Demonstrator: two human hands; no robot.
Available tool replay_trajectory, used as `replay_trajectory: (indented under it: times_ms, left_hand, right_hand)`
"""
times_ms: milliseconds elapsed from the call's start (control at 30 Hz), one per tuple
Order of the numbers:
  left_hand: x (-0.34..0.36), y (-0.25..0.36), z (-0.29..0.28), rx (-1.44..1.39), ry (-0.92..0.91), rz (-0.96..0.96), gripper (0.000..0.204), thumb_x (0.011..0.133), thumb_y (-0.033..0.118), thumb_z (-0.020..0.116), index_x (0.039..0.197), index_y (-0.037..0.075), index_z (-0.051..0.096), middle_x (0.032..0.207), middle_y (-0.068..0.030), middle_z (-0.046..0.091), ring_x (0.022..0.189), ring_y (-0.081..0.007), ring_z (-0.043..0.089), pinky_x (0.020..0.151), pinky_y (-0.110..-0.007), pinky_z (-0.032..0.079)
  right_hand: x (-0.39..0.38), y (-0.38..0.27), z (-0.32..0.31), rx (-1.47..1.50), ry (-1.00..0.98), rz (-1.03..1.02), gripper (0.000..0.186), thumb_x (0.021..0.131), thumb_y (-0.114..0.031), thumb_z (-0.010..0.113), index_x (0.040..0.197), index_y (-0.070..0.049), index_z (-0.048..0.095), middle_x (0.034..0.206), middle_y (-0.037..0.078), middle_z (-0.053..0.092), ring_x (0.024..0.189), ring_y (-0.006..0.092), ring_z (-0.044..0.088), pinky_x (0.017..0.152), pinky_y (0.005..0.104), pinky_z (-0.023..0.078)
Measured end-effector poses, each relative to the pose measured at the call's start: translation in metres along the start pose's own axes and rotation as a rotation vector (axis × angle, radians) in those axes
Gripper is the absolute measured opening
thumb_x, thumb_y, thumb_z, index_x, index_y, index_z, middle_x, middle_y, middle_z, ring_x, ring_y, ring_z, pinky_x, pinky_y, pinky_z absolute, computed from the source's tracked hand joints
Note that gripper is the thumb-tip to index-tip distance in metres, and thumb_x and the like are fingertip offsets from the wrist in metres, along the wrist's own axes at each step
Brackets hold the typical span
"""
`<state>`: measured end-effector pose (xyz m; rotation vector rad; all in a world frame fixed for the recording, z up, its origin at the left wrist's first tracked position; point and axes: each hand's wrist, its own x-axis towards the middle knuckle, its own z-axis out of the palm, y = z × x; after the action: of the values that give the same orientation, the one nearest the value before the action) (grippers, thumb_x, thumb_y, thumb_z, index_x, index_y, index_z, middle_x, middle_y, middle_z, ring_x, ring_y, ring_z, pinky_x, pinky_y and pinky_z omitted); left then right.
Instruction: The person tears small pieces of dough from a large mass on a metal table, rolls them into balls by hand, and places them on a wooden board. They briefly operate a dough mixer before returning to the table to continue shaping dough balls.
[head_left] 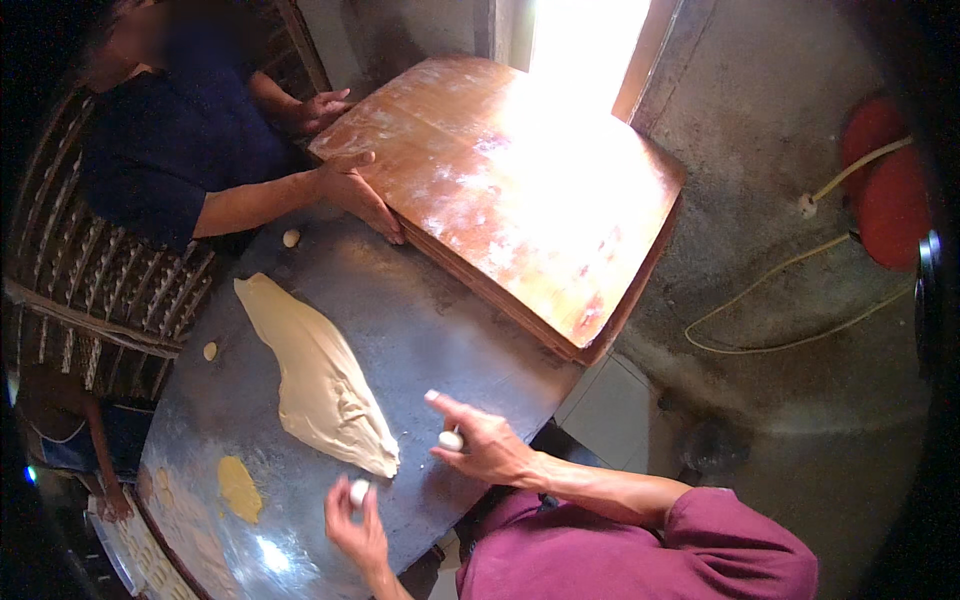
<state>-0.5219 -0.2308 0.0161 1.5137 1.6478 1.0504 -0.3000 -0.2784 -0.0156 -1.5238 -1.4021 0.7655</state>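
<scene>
My left hand (355,525) pinches a small white dough piece (358,492) just below the near tip of a long, stretched sheet of pale dough (320,375). The sheet lies on a dark round metal table (440,330). My right hand (480,445) is to the right of the sheet's tip. It holds another small white dough piece (450,439), with the index finger stretched out toward the sheet.
Across the table, a person in a dark blue shirt rests a hand (355,190) on a floured wooden board (520,190). Small dough balls (291,238) (210,351) and a flat yellow piece (238,487) lie on the table. A red cylinder (885,180) with a hose (780,345) stands on the floor at right.
</scene>
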Motion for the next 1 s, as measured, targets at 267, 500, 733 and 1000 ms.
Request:
replay_trajectory:
  times_ms: [267, 500, 733, 1000]
  left_hand:
    - [0.058, 0.171, 0.243, -0.092, -0.678, 0.637, 0.029, 0.078, 0.015, 0.083, 0.103, 0.005, 0.073, 0.101, -0.0125, 0.071, 0.086, -0.0227, 0.068, 0.075, -0.032, 0.054]
    - [-0.004, 0.131, 0.187, -0.363, -0.345, 0.505, 0.046, 0.083, 0.029, 0.079, 0.12, 0.006, 0.063, 0.138, -0.0162, 0.049, 0.098, -0.0228, 0.063, 0.077, -0.035, 0.055]
    - [-0.094, 0.015, 0.036, -0.185, -0.176, -0.099, 0.037, 0.085, -0.001, 0.072, 0.117, 0.008, 0.057, 0.133, -0.0153, 0.053, 0.083, -0.0108, 0.063, 0.072, -0.026, 0.055]
    - [-0.037, -0.026, 0.008, -1.351, 0.054, -0.846, 0.05, 0.099, 0.03, 0.059, 0.142, 0.011, 0.04, 0.153, -0.0176, 0.035, 0.129, -0.0311, 0.053, 0.101, -0.041, 0.05]
  right_hand:
    - [0.025, 0.045, -0.177, -0.388, 0.664, -0.115, 0.103, 0.069, -0.039, 0.09, 0.146, -0.003, 0.032, 0.074, 0.002, 0.059, 0.057, 0.0124, 0.053, 0.053, 0.0291, 0.046]
    - [0.005, 0.029, -0.173, 0.127, 0.722, -0.322, 0.04, 0.096, -0.026, 0.065, 0.116, -0.007, 0.037, 0.072, 0.003, 0.051, 0.054, 0.008, 0.039, 0.05, 0.0285, 0.035]
    - [0.017, 0.021, -0.018, -0.171, -0.36, -0.025, 0.026, 0.09, -0.01, 0.067, 0.108, -0.003, 0.05, 0.072, 0.012, 0.059, 0.062, 0.0299, 0.059, 0.058, 0.0399, 0.049]
    - [0.058, -0.052, 0.084, 0.088, -0.332, -0.267, 0.027, 0.077, -0.01, 0.076, 0.093, -0.003, 0.055, 0.082, 0.014, 0.055, 0.072, 0.0342, 0.06, 0.063, 0.0426, 0.052]
